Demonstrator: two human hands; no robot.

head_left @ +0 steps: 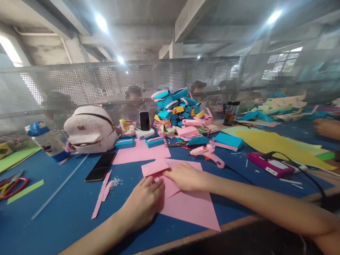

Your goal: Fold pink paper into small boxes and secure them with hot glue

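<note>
A folded piece of pink paper (155, 167) stands partly raised in front of me, with both hands at its near side. My left hand (147, 196) has its fingers curled and closed on the paper's near edge. From the right, my right hand (186, 176) reaches in, thumb and fingers closed at the inside of the fold; its fingertips are partly hidden. Beneath them lies a larger pink sheet (192, 209), flat on the blue table. A pink glue gun (208, 154) rests just beyond my right hand.
Pink and blue paper boxes (180, 109) form a tall pile at the back. Left are a black phone (101, 167), a backpack (90, 129), a bottle (47, 141) and scissors (14, 186). A purple device (271, 164) with a cable lies right, near another person's hand (326, 127).
</note>
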